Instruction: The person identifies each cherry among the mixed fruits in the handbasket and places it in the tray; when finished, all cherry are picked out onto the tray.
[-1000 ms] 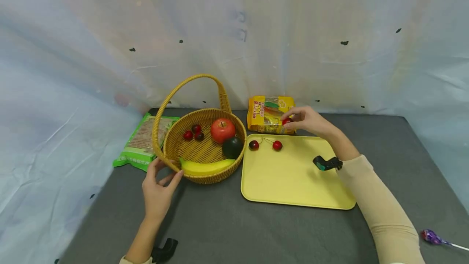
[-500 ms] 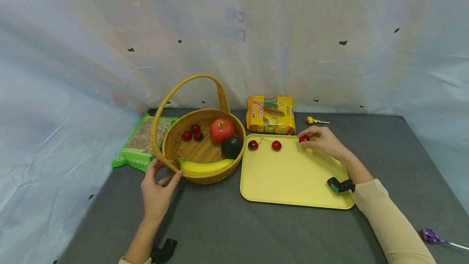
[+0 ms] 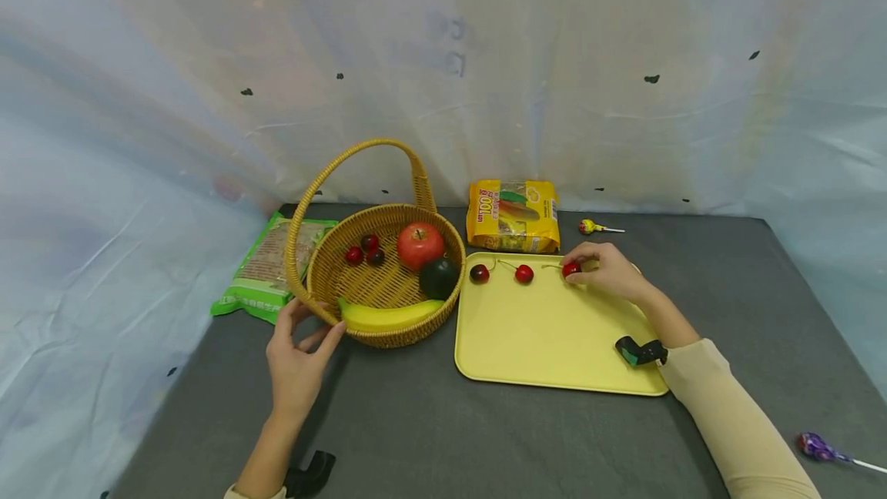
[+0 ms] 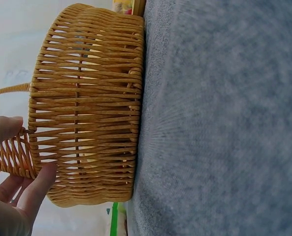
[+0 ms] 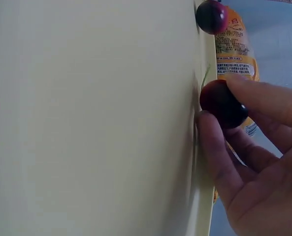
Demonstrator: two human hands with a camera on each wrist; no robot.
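My right hand pinches a cherry at far side of yellow tray, two more cherries on it, left hand pinching basket handle left of tray

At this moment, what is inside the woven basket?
The woven basket holds three cherries, a red apple, a dark round fruit and a banana. Anything under them is covered, so I cannot see it.

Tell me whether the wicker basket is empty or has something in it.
Not empty: in the head view, the basket holds a banana, a red apple, three cherries and a dark rounded fruit.
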